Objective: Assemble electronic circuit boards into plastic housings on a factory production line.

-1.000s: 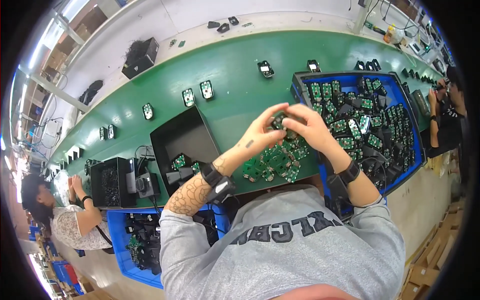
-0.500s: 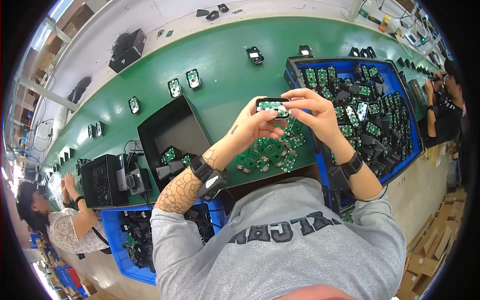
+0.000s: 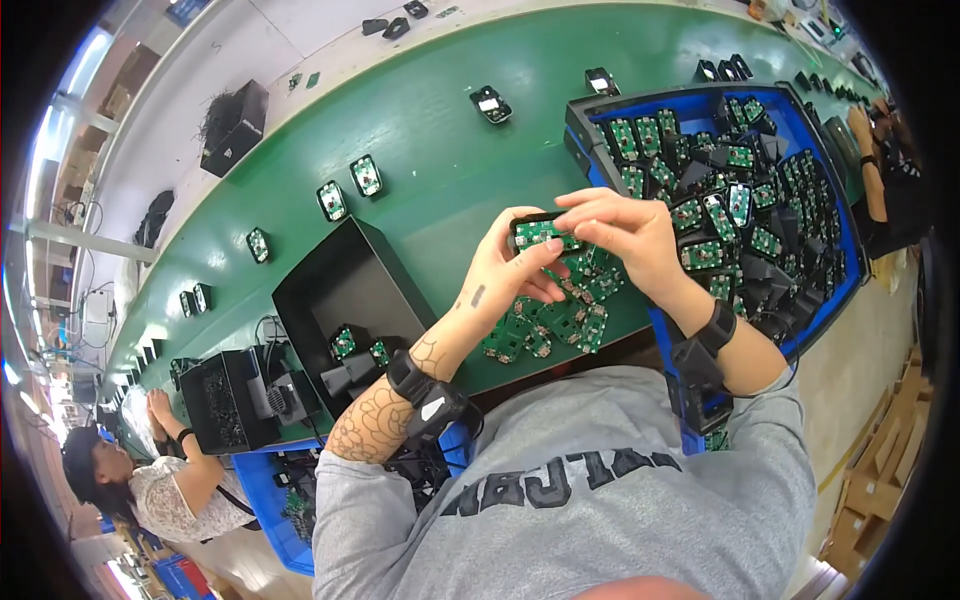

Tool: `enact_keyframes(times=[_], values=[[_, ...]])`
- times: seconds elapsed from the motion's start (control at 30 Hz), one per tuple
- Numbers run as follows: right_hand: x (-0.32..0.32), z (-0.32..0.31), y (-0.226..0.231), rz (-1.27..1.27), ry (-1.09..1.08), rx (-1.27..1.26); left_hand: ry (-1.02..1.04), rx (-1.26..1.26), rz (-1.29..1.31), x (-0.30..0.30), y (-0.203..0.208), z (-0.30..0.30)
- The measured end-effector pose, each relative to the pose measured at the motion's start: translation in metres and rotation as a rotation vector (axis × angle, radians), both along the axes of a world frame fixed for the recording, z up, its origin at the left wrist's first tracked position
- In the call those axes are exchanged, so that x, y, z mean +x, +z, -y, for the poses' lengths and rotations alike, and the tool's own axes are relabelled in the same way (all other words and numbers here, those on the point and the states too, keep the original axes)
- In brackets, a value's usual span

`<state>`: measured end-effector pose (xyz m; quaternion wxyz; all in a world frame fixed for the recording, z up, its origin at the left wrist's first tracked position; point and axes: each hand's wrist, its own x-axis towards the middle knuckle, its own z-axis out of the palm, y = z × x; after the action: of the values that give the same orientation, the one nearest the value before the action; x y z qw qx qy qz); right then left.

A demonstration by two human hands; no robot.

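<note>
My left hand [image 3: 500, 265] grips a small black casing with a green circuit board [image 3: 533, 236] set in it, the thumb lying over the board's front edge. My right hand [image 3: 640, 240] is at the casing's right end, fingers bent together over it and hiding that end. Whatever small part the right fingertips may pinch is hidden. Just below the hands, a pile of loose green circuit boards [image 3: 540, 325] lies on the green table [image 3: 430, 180]. At the right stands a blue tray [image 3: 850, 250] packed with black casings, many with boards in them.
Left of my arm is an open black box [image 3: 345, 265] with a few casings, then a smaller black box of small dark parts [image 3: 222, 405]. A blue bin [image 3: 265, 500] sits lower left. Casings with boards [image 3: 366, 175] line the table. People work at far left [image 3: 185, 490] and right [image 3: 870, 170].
The view has shifted slightly. My right fingers have moved in over the casing's right end, covering more of it. My left hand still holds the casing.
</note>
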<state>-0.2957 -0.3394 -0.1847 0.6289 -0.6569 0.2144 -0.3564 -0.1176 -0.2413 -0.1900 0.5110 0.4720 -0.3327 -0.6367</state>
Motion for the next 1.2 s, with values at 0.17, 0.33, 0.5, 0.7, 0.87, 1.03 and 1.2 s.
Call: enact_keyframes(times=[0.17, 0.33, 0.5, 0.7, 0.87, 1.03, 1.2], values=[[0.005, -0.011, 0.012, -0.112, -0.031, -0.637, 0.008, 0.001, 0.011, 0.002, -0.002, 0.000], [0.002, -0.015, 0.011, -0.108, 0.038, -0.250, 0.021, -0.028, -0.085, 0.001, -0.001, -0.004], [0.002, -0.011, -0.008, 0.036, 0.065, 0.254, -0.034, 0.028, -0.042, 0.002, -0.003, -0.005], [0.000, -0.001, -0.007, -0.071, 0.048, -0.058, 0.021, -0.007, -0.050, 0.003, -0.002, -0.002], [-0.001, -0.003, 0.002, -0.212, 0.049, -0.561, 0.085, -0.091, 0.067, -0.002, -0.001, -0.005], [-0.004, -0.011, 0.005, -0.324, 0.005, -0.859, 0.121, -0.169, 0.196, -0.005, -0.001, -0.008], [-0.003, -0.013, 0.006, -0.355, -0.053, -0.857, 0.124, -0.243, 0.343, -0.008, -0.008, -0.009]])
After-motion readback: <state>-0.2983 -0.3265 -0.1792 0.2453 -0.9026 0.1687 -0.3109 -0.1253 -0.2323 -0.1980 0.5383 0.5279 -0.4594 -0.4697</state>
